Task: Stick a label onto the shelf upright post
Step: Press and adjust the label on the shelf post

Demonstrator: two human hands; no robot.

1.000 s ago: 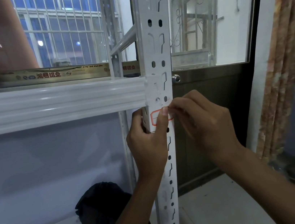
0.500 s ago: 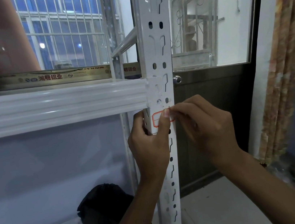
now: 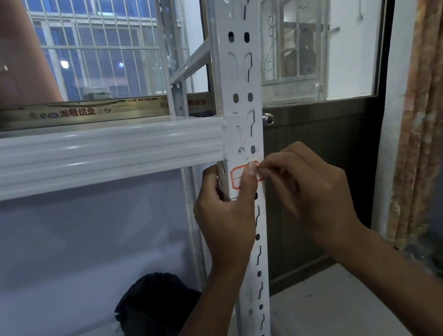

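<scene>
Barely anything's moved: your left hand (image 3: 228, 224) still grips the white perforated metal upright post (image 3: 242, 79), thumb pressing the red-bordered white label (image 3: 237, 178) just under the white shelf beam (image 3: 85, 155). Your right hand (image 3: 312, 195) pinches the label's half-hidden, blurry right edge. Barred window (image 3: 111, 41) far behind.

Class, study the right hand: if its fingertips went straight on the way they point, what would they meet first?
The right hand points left, fingertips at the right edge of the label on the post. Straight on, they would likely first meet the thumb of the left hand, pressed on the label; depth is unclear.
</scene>
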